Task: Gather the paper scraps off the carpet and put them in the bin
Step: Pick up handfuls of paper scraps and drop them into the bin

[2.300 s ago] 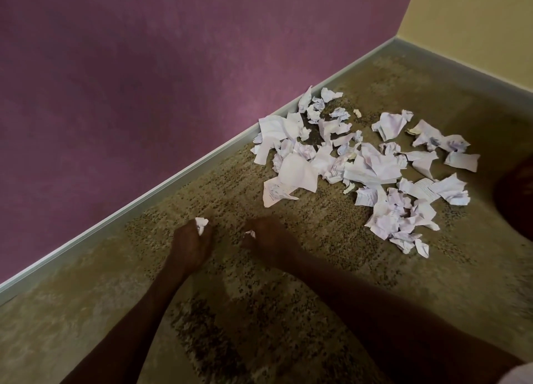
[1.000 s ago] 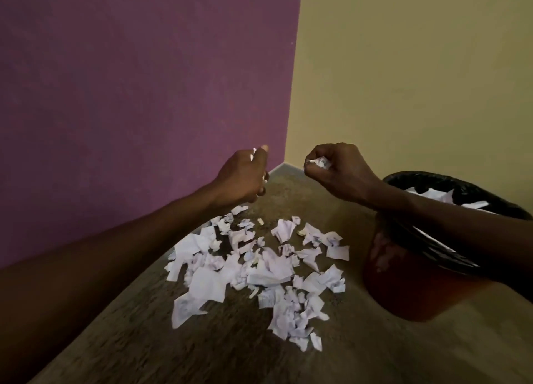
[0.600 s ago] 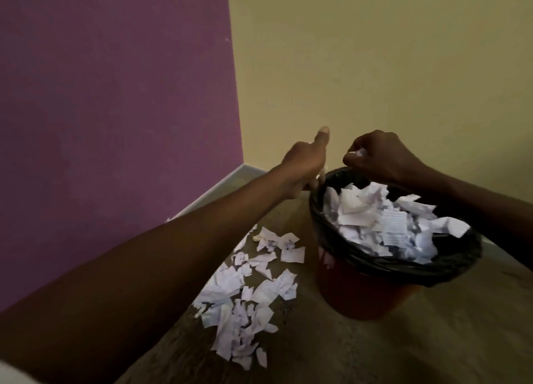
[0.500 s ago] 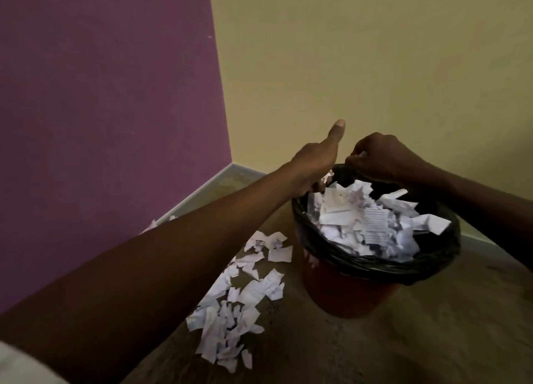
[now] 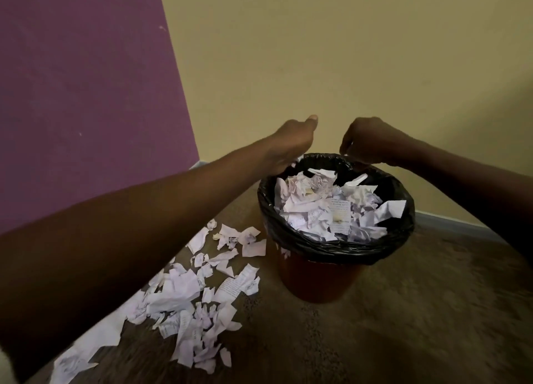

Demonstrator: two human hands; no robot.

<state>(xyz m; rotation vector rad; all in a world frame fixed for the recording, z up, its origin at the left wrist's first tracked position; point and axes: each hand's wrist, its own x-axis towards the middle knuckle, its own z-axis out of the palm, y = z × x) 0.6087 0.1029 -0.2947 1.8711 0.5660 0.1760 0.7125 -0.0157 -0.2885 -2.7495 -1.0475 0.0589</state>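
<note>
Two bare arms reach forward from the lower corners of the view, both stretched out almost straight. The left forearm crosses diagonally from the lower left, long and dark in shadow. The left hand (image 5: 291,144) is turned palm down, its fingers curled under and mostly hidden, the thumb sticking up and forward. The right arm comes in from the right edge, its wrist bent slightly down. The right hand (image 5: 366,143) is knuckles up, its fingers bunched downward with the tips drawn together (whether they pinch anything cannot be told). The two hands hang level, close beside each other, not touching.
</note>
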